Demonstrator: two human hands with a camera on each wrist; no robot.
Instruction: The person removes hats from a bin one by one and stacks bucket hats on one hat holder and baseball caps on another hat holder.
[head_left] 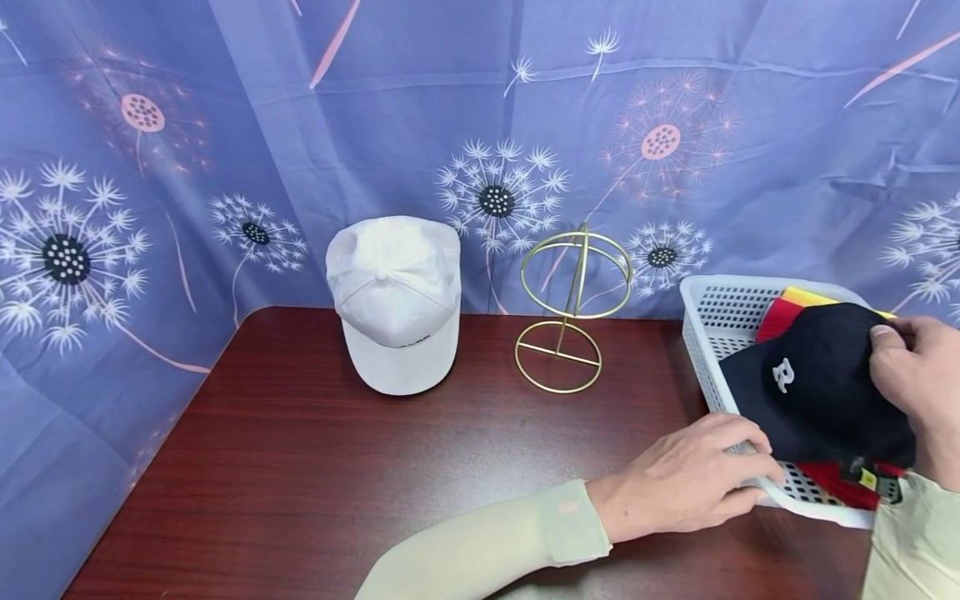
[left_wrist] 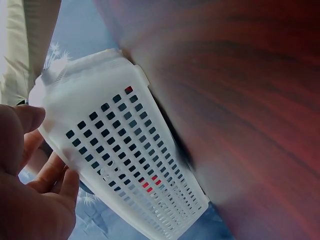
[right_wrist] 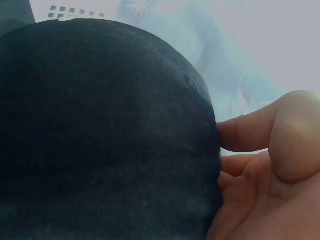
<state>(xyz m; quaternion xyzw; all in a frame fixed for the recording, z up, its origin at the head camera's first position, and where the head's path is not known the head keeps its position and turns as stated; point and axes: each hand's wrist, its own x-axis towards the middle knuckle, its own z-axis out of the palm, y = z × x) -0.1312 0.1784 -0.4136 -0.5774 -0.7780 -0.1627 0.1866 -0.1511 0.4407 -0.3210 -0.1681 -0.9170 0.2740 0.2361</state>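
Note:
A white plastic basket [head_left: 699,354] with a perforated wall stands at the right of the table. In it lies a black baseball cap [head_left: 832,375] with a white letter on its front, brim toward the left. My right hand [head_left: 926,379] pinches the cap's right edge between thumb and fingers. The left hand [head_left: 686,479] grips the basket's near left rim, and in the left wrist view its fingers [left_wrist: 52,172] curl at the edge. The cap's dark crown [right_wrist: 110,125] fills most of the right wrist view.
A white cap [head_left: 393,283], brim forward, is at the table's back edge. Right of it stands a gold wire hat stand [head_left: 576,287] with rings at top and base. Red cloth [head_left: 778,321] and something yellow [head_left: 810,297] show under the black cap. A patterned blue curtain [head_left: 375,125] hangs behind.

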